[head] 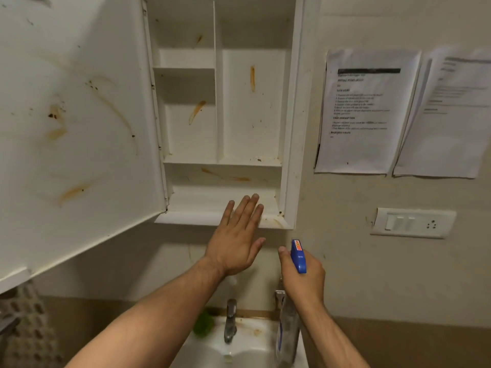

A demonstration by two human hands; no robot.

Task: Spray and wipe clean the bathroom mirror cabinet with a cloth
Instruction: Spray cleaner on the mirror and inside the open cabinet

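Beige bathroom wall (345,181), seen from a head-worn camera looking forward and slightly down. A white mirror cabinet (293,115) hangs on it, its door (74,128) swung wide open to the cabinet's left so the inner face shows. Orange-brown streaks and dark specks mark the door's inner face, the cabinet's back panels and its bottom compartment. Inside, an upright divider splits the cabinet into a left column with one shelf and a taller right column, with a wide low compartment beneath.

The left hand (236,235) is raised at the cabinet's lower front edge, its grip wide, fingers straight and together, fingertips over the bottom ledge; contact cannot be confirmed. Just below the cabinet's lower right corner, the right hand (303,272) holds its grip closed around a spray bottle (297,257) with a blue trigger head pointing up towards the cabinet. An orange-red label sits on the head; its writing is unreadable.

To the right of the cabinet, two printed sheets (366,110) are stuck to the wall; their text is too blurred to read. A white switch plate (411,223) sits below them. Beneath the cabinet are a metal tap (230,322), a white sink (252,354) and a green object (203,324) beside the tap. Below the open door hangs a textured fabric (29,328).
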